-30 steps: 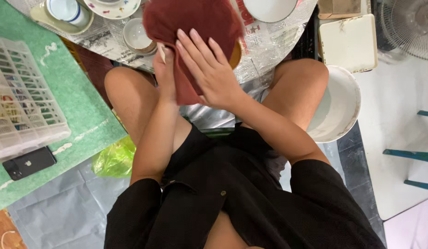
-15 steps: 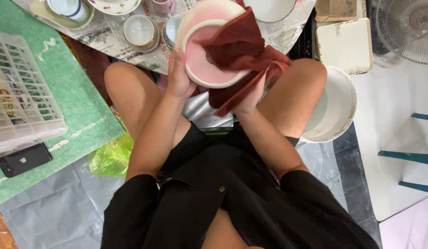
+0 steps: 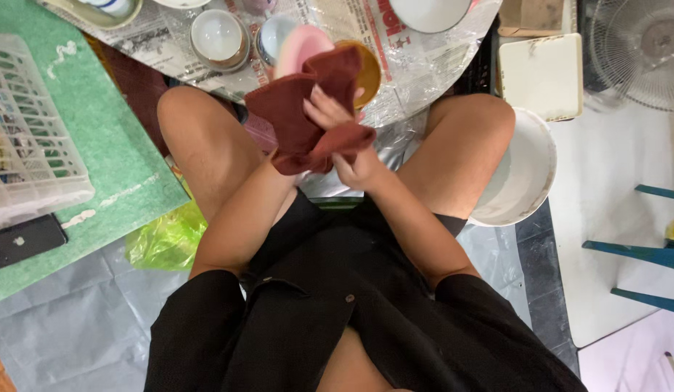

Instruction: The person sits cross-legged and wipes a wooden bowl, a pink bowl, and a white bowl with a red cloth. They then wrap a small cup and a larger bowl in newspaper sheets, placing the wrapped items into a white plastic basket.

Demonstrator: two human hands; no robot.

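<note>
While the person sits with knees apart, both hands meet above the lap around a dark red cloth (image 3: 297, 120). The right hand (image 3: 351, 156) has its fingers curled shut on the cloth's lower folds. The left hand is mostly hidden under the cloth; its fingertips (image 3: 324, 109) press on the fabric, so its grip cannot be told. A pink bowl (image 3: 299, 49) stands tilted behind the cloth, touching it. A white bucket (image 3: 525, 174) sits beside the right knee, a phone (image 3: 25, 241) far left.

floor: grey sheeting (image 3: 75, 327) | fan (image 3: 638, 43) top right | green mat (image 3: 112, 145) left
</note>
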